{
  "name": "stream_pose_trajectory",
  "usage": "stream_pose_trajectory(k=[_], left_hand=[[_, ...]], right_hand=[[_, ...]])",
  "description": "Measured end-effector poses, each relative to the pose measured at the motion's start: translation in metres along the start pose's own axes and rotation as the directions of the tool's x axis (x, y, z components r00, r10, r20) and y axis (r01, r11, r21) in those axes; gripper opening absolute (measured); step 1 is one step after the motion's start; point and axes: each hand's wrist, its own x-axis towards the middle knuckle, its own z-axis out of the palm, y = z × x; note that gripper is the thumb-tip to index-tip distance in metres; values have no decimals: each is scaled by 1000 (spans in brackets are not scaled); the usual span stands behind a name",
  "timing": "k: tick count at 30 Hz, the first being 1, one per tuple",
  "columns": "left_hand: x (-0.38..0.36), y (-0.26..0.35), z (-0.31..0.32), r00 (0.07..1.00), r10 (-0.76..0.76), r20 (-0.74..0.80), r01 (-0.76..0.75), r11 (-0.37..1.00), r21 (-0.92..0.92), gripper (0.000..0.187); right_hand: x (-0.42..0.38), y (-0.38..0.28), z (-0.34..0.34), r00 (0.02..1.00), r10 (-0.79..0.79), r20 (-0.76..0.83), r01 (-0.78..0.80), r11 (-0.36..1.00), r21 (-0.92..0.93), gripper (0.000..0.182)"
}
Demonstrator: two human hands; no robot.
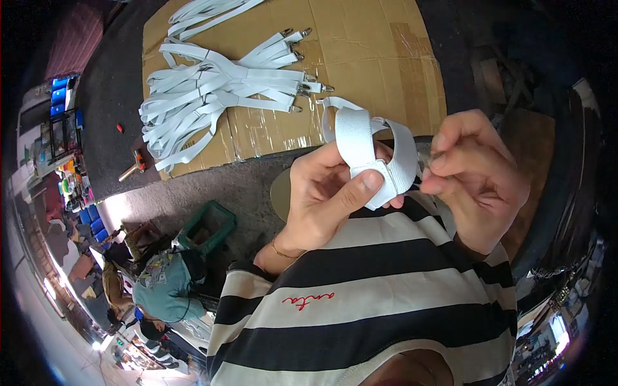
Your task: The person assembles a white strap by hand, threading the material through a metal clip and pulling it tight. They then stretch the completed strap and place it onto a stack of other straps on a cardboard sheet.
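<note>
My left hand (320, 204) grips a white elastic suspender strap (355, 138), its thumb pressed on the flat piece where the bands overlap. The strap curves up in a loop above the fingers, and a thinner end hangs behind it near the cardboard. Just right of the loop, my right hand (479, 174) is closed in a pinch. Something small and greyish shows at its fingertips, too small and blurred to name. Beyond both hands lies a pile of white suspenders (199, 90) with metal clips at their ends.
A cardboard sheet (367, 58) with clear tape covers the dark table (106, 138). At the left lie a hammer (133, 166) and a small red object (120, 128). Below the table edge stands a green crate (207, 226); a person in a teal shirt (164, 283) is near it.
</note>
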Motion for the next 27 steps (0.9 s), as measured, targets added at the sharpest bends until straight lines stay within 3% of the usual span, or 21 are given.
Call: stream_pose_trajectory(k=[2, 5, 7, 8, 10, 12, 14, 17, 18, 20, 21, 23, 25, 27], left_hand=[[1, -4, -3, 997, 0, 82, 6, 997, -78, 23], [1, -5, -1, 998, -10, 63, 15, 997, -71, 23], [1, -5, 0, 998, 7, 66, -4, 999, -41, 23], [2, -5, 1, 997, 29, 72, -29, 1000, -8, 22], [2, -6, 4, 996, 53, 72, -56, 998, 35, 22], [3, -8, 5, 994, 79, 71, -85, 993, 80, 22], [2, -9, 6, 978, 192, 84, -209, 902, 378, 22], [1, -11, 3, 977, 192, 88, -211, 908, 361, 20], [2, -9, 5, 978, 193, 85, -210, 909, 360, 20], [2, -3, 10, 1000, 19, 11, -21, 987, 159, 20], [1, -3, 10, 1000, 18, 4, -18, 988, 154, 20], [2, -2, 7, 995, -98, -5, 97, 980, 171, 20], [2, -4, 5, 995, -100, 18, 95, 981, 167, 20], [2, -2, 6, 992, -117, -38, 121, 981, 150, 20]], right_hand=[[2, 2, -2, 996, -62, 57, 61, 998, 30, 26], [5, -3, 7, 989, -123, 79, 111, 983, 143, 20], [0, -16, 15, 969, 225, -98, -180, 924, 336, 18], [2, -15, 9, 969, 227, -100, -182, 924, 336, 18], [6, -10, -3, 990, -9, 139, 5, 1000, 27, 20], [4, -9, -1, 987, -36, 159, 44, 998, -49, 21], [6, -11, 4, 973, -127, 193, 176, 950, -260, 27], [4, -6, 11, 984, -158, 79, 170, 968, -187, 33], [0, -6, 7, 998, -46, 37, 48, 996, -75, 33], [2, 3, -3, 992, -94, 86, 95, 995, -9, 33], [2, 5, -5, 982, -143, 127, 137, 989, 57, 32], [-1, 9, 0, 983, -139, 118, 133, 989, 57, 32], [-4, 11, 1, 985, -134, 111, 128, 990, 55, 31], [-5, 11, 1, 975, -195, 107, 206, 974, -99, 29]])
